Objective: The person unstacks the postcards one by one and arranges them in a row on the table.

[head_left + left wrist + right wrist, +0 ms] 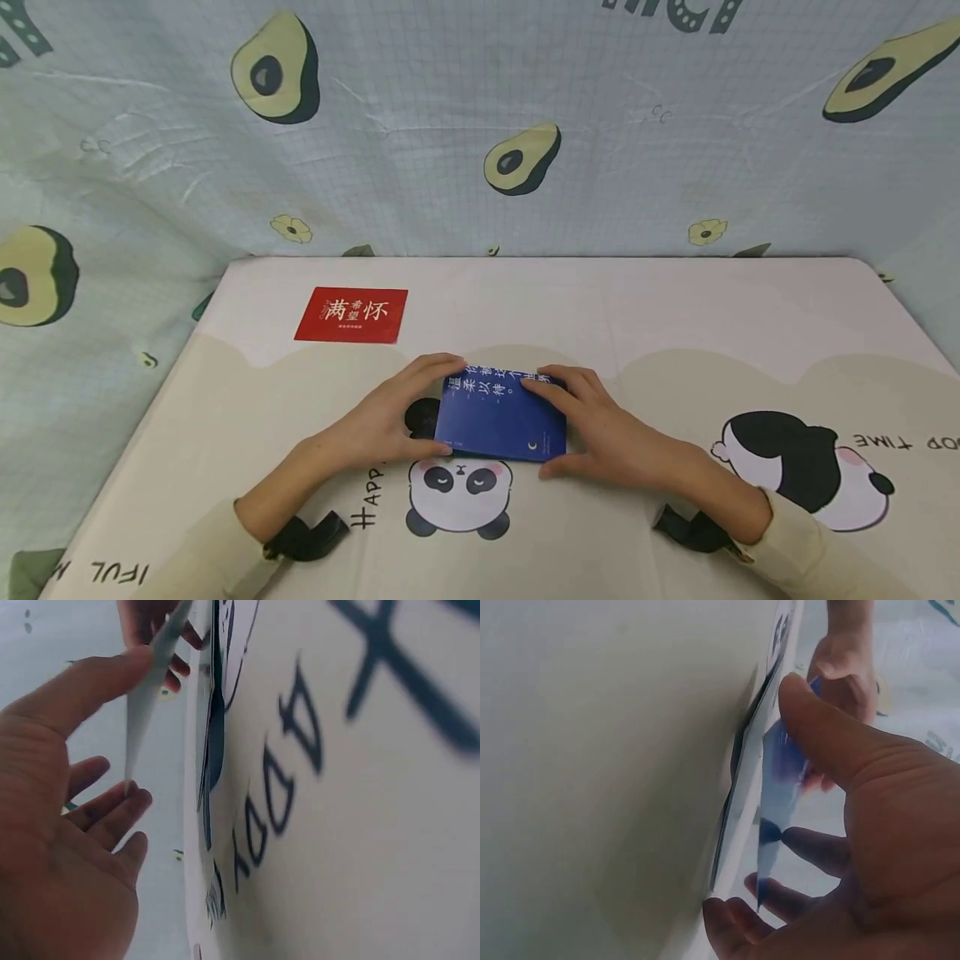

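Half open, the left hand and right hand hold a flat blue card; a flat red card lies near the worktop's far-left corner.

Blue card: deep blue, carries white characters and a small pale-yellow crescent. Red card: solid red, bears white characters. Counter: pale pink at the far side, beige in scalloped curves nearer; printed pandas are black and white with pink touches, lettering runs dark. Backdrop cloth: pale grey-green with a fine grid; repeats yellow-green avocados with dark stones and dark green rinds, plus yellow flowers. Sleeves: plain beige. Wrist straps: black.
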